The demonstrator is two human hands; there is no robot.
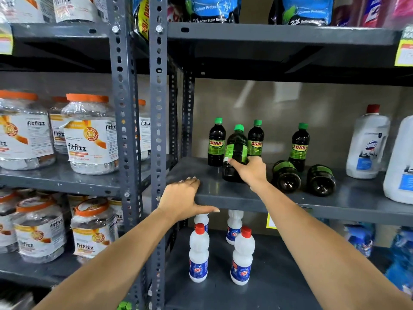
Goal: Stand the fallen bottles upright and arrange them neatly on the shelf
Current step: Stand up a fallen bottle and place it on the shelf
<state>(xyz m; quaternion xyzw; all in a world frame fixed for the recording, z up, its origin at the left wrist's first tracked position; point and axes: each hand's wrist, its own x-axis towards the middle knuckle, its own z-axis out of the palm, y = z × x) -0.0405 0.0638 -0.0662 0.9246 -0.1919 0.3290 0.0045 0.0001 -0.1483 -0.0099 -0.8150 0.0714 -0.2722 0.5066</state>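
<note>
On the grey middle shelf [223, 195] stand three dark green-capped Sunny bottles: one at the left [216, 142], one behind my hand [256, 137] and one further right [299, 146]. My right hand [250, 171] grips a fourth bottle [235, 151], slightly tilted, near the shelf's front left. Two more dark bottles lie on their sides, bases toward me [286, 176] [321, 180]. My left hand [185, 198] clasps the shelf's front edge, fingers on top and thumb under it.
Large white jugs [367, 142] [400, 162] stand at the shelf's right. White red-capped bottles [199, 253] fill the shelf below. Perforated steel uprights [158, 130] divide this rack from the left one, which holds orange-lidded jars [89, 135]. Detergent pouches sit above.
</note>
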